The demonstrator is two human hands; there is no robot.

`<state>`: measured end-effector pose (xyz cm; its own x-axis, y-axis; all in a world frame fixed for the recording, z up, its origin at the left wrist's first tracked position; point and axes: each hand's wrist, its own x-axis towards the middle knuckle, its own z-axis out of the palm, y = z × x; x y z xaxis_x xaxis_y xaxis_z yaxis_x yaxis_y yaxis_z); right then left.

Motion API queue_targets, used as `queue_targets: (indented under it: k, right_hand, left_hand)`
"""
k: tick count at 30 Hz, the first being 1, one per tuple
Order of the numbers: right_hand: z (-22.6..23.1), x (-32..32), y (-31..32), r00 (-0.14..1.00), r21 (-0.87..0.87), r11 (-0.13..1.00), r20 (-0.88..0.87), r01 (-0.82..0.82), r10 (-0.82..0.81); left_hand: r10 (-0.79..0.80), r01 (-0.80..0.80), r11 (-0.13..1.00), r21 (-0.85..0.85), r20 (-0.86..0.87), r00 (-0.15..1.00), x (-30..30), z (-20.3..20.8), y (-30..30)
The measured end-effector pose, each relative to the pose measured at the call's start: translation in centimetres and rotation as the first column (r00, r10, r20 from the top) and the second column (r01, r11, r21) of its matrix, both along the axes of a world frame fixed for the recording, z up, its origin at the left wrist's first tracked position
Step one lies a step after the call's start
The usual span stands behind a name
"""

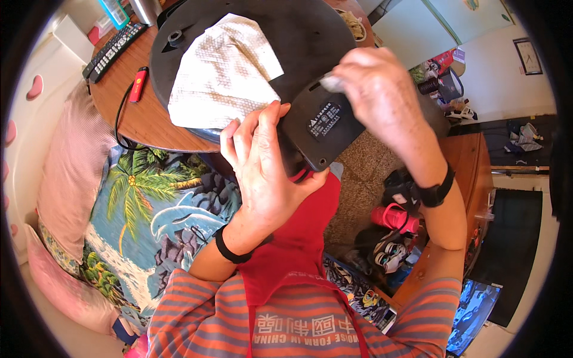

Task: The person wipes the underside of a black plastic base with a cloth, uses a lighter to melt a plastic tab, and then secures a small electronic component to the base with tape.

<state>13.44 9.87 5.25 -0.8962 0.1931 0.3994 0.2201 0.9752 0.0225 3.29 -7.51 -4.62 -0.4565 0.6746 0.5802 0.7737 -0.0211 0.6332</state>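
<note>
Your left hand (262, 173) clasps the near edge of the black appliance base (304, 71), fingers spread up its underside, while your right hand (376, 89) is pinched around a small pale wad (332, 82) pressed against the base's raised label block. The base leans tilted over the near edge of the round wooden table (134, 116), a soiled paper towel (224, 71) draped on it left of your right hand. It looks rigid, broad and fairly heavy with smooth plastic skin, so grip it at the thick rim nearest you rather than the flat face.
</note>
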Motion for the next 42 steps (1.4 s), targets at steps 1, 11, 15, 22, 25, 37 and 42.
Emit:
queue_targets:
  k: [1, 11, 15, 22, 25, 37, 42]
  right_hand:
    - [0.0, 0.7, 1.4, 0.999, 0.098, 0.995, -0.009, 0.035, -0.034]
    - [0.7, 2.6, 0.2, 0.986, -0.305, 0.943, -0.061, 0.131, -0.157]
    - [0.7, 3.1, 1.1, 0.978, -0.38, 0.905, 0.002, 0.192, -0.207]
    - [0.4, 2.1, 1.7, 0.942, -0.454, 0.838, 0.008, 0.303, -0.336]
    - [-0.1, 1.0, 0.2, 0.964, -0.484, 0.842, 0.014, 0.238, -0.264]
    - [0.1, 0.7, 0.4, 0.998, -0.307, 0.951, -0.043, 0.031, -0.046]
    - [0.6, -0.4, -0.6, 1.0, -0.251, 0.968, 0.02, 0.001, 0.004]
  left_hand:
    - [-0.006, 0.006, 1.0, 0.023, -0.002, 1.0, 0.1, -0.1, 0.1]
    - [0.004, -0.002, 0.998, 0.07, -0.028, 1.0, 0.0, -0.4, 0.3]
    - [-0.004, 0.005, 0.998, 0.065, -0.021, 1.0, 0.2, -0.3, 0.5]
    - [-0.01, 0.011, 0.997, 0.077, -0.008, 1.0, 0.3, -0.1, 0.4]
    - [-0.022, 0.022, 0.999, 0.042, -0.001, 1.0, 0.2, 0.0, 0.3]
    - [-0.027, 0.028, 0.996, 0.089, -0.004, 1.0, 0.2, -0.2, 0.5]
    - [-0.031, 0.029, 0.997, 0.07, 0.032, 0.999, 0.0, -0.2, 0.1]
